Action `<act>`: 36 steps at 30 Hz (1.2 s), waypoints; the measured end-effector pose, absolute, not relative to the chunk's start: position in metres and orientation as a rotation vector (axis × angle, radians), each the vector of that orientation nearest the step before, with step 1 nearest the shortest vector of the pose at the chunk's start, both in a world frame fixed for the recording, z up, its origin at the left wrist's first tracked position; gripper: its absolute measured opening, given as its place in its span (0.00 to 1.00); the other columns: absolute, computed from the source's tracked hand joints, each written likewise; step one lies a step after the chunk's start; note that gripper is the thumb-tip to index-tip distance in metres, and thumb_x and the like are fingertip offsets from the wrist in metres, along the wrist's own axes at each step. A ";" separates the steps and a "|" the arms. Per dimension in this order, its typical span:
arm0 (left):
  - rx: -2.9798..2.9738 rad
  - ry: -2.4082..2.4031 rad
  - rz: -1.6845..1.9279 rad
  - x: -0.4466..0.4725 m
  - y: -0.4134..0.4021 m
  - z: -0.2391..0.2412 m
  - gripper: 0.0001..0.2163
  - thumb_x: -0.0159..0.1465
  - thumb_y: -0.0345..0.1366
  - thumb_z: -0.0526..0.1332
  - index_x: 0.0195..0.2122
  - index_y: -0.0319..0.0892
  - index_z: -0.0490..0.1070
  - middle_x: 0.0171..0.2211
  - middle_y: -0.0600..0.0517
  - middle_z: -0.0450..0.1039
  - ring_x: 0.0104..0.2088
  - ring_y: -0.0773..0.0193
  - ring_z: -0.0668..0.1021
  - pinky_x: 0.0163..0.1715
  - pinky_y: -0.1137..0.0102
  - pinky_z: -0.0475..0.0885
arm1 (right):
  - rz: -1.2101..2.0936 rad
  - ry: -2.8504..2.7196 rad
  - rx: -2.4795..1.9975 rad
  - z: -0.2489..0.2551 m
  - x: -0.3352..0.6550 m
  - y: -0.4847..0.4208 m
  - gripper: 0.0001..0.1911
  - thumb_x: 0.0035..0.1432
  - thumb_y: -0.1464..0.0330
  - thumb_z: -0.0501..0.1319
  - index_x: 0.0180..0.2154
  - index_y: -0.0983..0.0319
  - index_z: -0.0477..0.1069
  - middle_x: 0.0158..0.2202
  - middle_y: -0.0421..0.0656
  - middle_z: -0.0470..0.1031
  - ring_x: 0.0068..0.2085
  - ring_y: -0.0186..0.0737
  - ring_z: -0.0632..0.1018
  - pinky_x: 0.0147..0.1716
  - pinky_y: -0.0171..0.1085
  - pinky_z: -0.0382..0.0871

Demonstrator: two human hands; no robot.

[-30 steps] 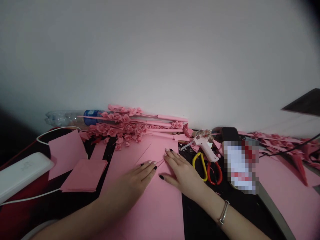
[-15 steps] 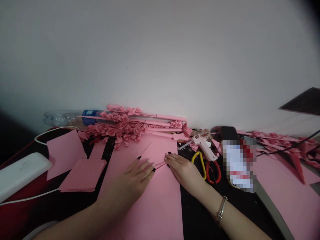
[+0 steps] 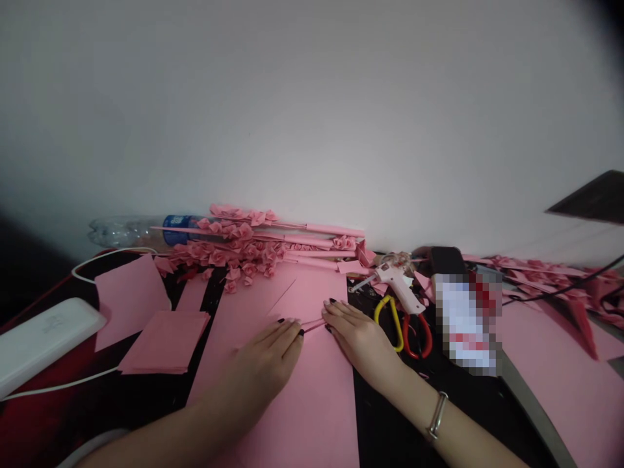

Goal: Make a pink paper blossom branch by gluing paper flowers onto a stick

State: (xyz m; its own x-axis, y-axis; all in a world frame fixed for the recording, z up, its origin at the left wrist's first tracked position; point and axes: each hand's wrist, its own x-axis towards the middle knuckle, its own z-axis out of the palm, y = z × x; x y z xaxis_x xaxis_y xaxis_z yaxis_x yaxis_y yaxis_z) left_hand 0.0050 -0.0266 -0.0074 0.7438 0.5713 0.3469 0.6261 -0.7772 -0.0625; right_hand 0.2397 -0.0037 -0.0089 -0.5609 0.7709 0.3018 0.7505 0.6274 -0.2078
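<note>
In the middle of the head view a narrow folded or rolled strip of pink paper (image 3: 313,324) spans the gap between my hands. My left hand (image 3: 270,357) has its fingers close together and bent down onto the strip's left end. My right hand (image 3: 358,335), with a silver bracelet at the wrist, holds the right end; its fingertips press down there. Fingers and thumbs hide most of the paper they hold. Beneath both hands lies a large pink sheet (image 3: 322,416), with a loose paper's edge showing just beyond the left fingers.
Pink paper flowers (image 3: 248,253) on rolled stems lie along the wall beside a clear plastic bottle (image 3: 127,229). To the left are stacked pink squares (image 3: 163,341) and a white device (image 3: 53,338). A glue gun (image 3: 400,286), yellow-and-red-handled tool (image 3: 416,335) and phone (image 3: 463,325) lie right.
My left fingers have drawn in from a spread pose and now lie closer together on the strip. The right hand stays at the strip's other end, nearly unmoved.
</note>
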 end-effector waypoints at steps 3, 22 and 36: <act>-2.794 -0.946 -0.447 0.003 -0.024 -0.005 0.22 0.60 0.16 0.46 0.51 0.36 0.67 0.49 0.43 0.78 0.50 0.58 0.79 0.54 0.65 0.72 | 0.156 -2.442 -1.203 -0.007 0.240 -0.009 0.16 0.66 0.76 0.54 0.51 0.63 0.75 0.54 0.50 0.77 0.57 0.43 0.76 0.59 0.47 0.69; -2.992 -0.866 -0.435 -0.007 -0.018 -0.021 0.29 0.59 0.15 0.45 0.62 0.36 0.57 0.60 0.45 0.69 0.61 0.60 0.71 0.61 0.64 0.66 | 0.688 -2.213 -1.160 0.006 0.253 -0.001 0.11 0.62 0.78 0.57 0.37 0.61 0.76 0.56 0.49 0.75 0.62 0.44 0.70 0.61 0.47 0.66; -3.043 -0.883 -0.487 -0.008 -0.018 -0.026 0.29 0.62 0.17 0.46 0.64 0.38 0.56 0.61 0.45 0.67 0.64 0.59 0.67 0.63 0.62 0.63 | 0.722 -2.162 -1.197 0.007 0.251 0.001 0.12 0.55 0.82 0.62 0.33 0.61 0.78 0.54 0.54 0.76 0.60 0.48 0.73 0.59 0.50 0.68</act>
State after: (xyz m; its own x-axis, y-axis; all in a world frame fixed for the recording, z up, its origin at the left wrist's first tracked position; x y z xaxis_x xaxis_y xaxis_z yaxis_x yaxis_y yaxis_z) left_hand -0.0077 -0.0185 -0.0257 0.8021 0.5322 0.2708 0.5128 -0.8463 0.1442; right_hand 0.2507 0.0009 0.0071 -0.4451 0.8705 0.2100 0.5694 0.4562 -0.6839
